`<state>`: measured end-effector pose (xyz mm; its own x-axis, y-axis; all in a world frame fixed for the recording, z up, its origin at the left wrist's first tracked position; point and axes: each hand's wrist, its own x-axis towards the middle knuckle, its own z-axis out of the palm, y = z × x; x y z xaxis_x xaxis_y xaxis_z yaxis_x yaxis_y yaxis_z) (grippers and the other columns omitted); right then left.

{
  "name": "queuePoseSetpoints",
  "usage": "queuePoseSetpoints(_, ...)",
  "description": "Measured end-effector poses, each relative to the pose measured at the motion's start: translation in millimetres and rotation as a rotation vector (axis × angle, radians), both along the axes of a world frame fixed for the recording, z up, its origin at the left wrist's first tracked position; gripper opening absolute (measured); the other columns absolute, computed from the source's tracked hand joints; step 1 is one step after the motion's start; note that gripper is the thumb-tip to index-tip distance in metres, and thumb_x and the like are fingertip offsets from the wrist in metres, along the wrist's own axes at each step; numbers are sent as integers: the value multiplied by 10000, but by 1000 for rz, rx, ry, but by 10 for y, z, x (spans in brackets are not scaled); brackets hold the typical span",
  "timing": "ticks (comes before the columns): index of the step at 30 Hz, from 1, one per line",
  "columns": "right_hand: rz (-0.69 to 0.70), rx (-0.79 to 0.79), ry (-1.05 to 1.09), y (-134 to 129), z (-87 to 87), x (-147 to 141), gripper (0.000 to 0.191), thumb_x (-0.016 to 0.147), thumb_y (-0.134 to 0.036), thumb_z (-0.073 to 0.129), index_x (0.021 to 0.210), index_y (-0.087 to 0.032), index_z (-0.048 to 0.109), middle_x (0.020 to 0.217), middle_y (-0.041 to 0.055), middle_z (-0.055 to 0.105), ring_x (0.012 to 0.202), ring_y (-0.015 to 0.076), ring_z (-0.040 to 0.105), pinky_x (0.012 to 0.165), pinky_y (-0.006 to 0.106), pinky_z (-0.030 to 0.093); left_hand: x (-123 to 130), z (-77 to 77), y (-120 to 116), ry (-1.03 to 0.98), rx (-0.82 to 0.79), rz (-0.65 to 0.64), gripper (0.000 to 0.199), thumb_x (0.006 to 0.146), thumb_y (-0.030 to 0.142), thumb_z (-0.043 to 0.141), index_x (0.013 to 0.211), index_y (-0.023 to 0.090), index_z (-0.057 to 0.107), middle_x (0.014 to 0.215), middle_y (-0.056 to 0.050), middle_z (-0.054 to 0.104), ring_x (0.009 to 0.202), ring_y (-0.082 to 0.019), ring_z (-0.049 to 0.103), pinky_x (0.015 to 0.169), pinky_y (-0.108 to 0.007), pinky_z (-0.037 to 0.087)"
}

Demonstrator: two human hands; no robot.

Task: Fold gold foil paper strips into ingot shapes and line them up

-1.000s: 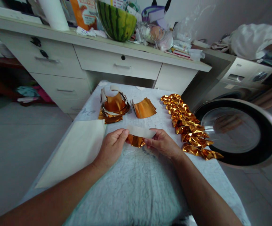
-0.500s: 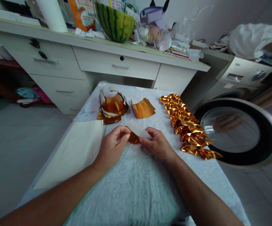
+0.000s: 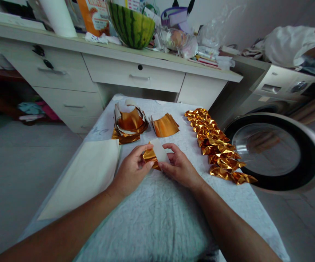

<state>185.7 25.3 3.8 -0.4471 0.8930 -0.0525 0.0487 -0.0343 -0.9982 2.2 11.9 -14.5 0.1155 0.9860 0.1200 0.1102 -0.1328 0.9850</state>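
Between my two hands is a small sheet of gold foil paper [image 3: 150,155], gold on one side and white on the other, partly folded over. My left hand [image 3: 132,167] pinches its left part between thumb and fingers. On the opposite side, my right hand [image 3: 179,165] grips the lower right edge with thumb and fingers. Just beyond lies a small stack of curved gold foil sheets [image 3: 166,125]. To its left sits a larger curled pile of gold foil sheets [image 3: 131,122]. Folded gold foil pieces [image 3: 214,140] form an overlapping row at the right.
A cloth-covered table [image 3: 146,218] carries everything, with white paper sheets [image 3: 83,178] at its left. Behind it stands a white desk [image 3: 135,71] holding half a watermelon [image 3: 131,27]. The open round door of a washing machine [image 3: 274,151] reaches close to the table's right edge.
The left part of the foil sheet has been turned over, so more gold shows on it. The white part has tilted more upright, and my left fingers have shifted slightly.
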Motion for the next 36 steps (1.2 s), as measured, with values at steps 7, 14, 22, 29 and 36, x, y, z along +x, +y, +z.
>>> queuePoseSetpoints(7, 112, 122, 14, -14, 49, 56, 603, 713, -33, 475, 1266, -266, 417, 943, -5, 594, 754, 118, 553, 616, 213, 413, -34, 26, 28, -9, -27, 21, 357, 865, 274, 557, 1211, 185, 550, 1230, -92, 637, 1104, -236, 629, 940, -404, 507)
queuePoseSetpoints(14, 33, 441, -342, -26, 60, 51, 354, 768, -15, 454, 1001, -220, 624, 852, -14, 622, 760, 122, 563, 710, 237, 424, -51, -48, 56, 84, -4, 81, 374, 866, 269, 542, 1231, 192, 522, 1174, -83, 636, 998, -208, 642, 889, -390, 520)
queuePoseSetpoints(22, 102, 497, -352, -44, 52, 32, 183, 843, -87, 571, 929, -214, 671, 869, 2, 676, 809, 134, 621, 758, 251, 460, -49, -17, 56, 309, 211, 109, 336, 876, 190, 501, 1205, 204, 566, 1260, -69, 591, 1199, -206, 550, 1061, -399, 425)
queuePoseSetpoints(29, 152, 625, -457, -18, 68, 30, 277, 786, 19, 570, 907, -203, 684, 835, 6, 645, 817, 140, 581, 779, 269, 441, -39, 4, 79, 437, 244, 20, 366, 865, 120, 452, 1191, 196, 599, 1248, -61, 625, 1169, -190, 576, 1046, -375, 450)
queuePoseSetpoints(36, 145, 702, -531, -29, 74, 23, 141, 834, -93, 668, 857, -217, 729, 881, 27, 602, 905, 159, 548, 856, 321, 398, -28, -20, 44, 553, 268, -38, 397, 860, 89, 468, 1232, 195, 558, 1227, -61, 629, 1143, -196, 569, 1030, -393, 450)
